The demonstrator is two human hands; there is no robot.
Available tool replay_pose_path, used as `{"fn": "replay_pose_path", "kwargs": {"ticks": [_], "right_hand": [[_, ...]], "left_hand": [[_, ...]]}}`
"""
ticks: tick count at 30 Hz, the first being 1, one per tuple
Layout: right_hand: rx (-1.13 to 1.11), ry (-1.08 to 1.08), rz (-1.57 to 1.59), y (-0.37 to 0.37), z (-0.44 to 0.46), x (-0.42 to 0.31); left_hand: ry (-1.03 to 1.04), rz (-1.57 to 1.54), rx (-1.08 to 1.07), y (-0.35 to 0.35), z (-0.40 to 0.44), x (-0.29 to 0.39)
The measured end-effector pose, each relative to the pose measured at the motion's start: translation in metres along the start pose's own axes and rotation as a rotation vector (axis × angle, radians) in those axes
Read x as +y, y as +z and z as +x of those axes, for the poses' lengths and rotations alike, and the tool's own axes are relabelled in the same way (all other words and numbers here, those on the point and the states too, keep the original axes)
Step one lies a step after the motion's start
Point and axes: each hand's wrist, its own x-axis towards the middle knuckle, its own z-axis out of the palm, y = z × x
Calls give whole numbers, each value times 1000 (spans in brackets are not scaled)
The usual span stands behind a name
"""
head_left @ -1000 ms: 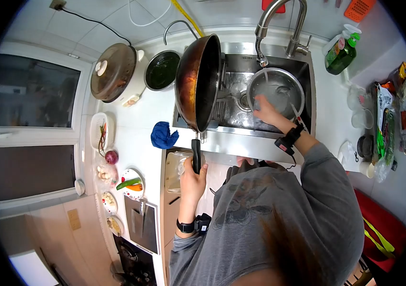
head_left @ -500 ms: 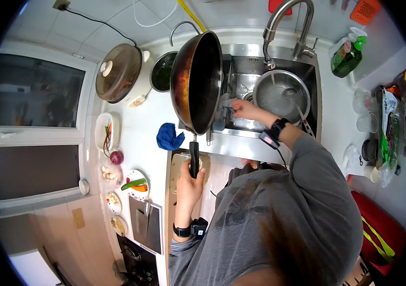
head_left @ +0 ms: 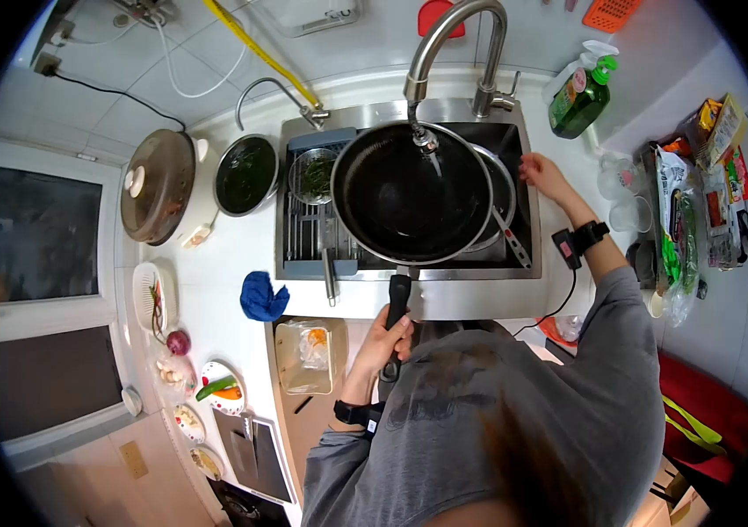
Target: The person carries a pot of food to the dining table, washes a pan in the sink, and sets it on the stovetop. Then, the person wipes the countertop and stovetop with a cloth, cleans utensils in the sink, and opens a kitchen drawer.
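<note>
My left hand (head_left: 383, 342) is wrapped round the black handle (head_left: 398, 303) of a dark wok (head_left: 409, 198). The wok lies tilted over the sink (head_left: 470, 275), its inside facing up under the faucet (head_left: 425, 139). A thin bright streak of water shows below the spout. Partly hidden behind the wok is a metal basin (head_left: 504, 184), with a utensil handle (head_left: 514, 241) leaning out of it. My right hand (head_left: 546, 175) hovers by the sink's right edge, fingers loosely extended, with nothing visible in them.
Left of the wok, a drying rack (head_left: 303, 233) carries a strainer of greens (head_left: 313, 176). A pot of dark greens (head_left: 246, 176), a lidded cooker (head_left: 163, 189) and a blue cloth (head_left: 262, 297) stand further left. Right of the sink are a green soap bottle (head_left: 580, 101) and plastic cups (head_left: 628, 213).
The wok has moved right, from beside the sink to under the faucet, and turned face up. My right hand has left the rack area and moved to the sink's right edge.
</note>
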Motion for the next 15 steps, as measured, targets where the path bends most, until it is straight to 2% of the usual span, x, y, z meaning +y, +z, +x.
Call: {"fn": "replay_pose_path", "kwargs": {"ticks": [4,6,9,11,14,15], "right_hand": [[41,35,-32,-50,40,-15],[141,-14,-305,-62,69,-21],[225,-65,-428,-75,117,-19],[213,-83,-423,-72,137,-23],[261,-41,-164,-66,166,-23],[247,-45,-166,-71,177,-21]], "left_hand": [[-99,-190,-105,21,20,-21],[-155,-317,-196,28,24,-29],[-171,-377,-248,38,24,-40],[-164,-402,-217,45,24,-42],[-106,-331,-218,52,28,-45],[-101,-340,-209,53,30,-45]]}}
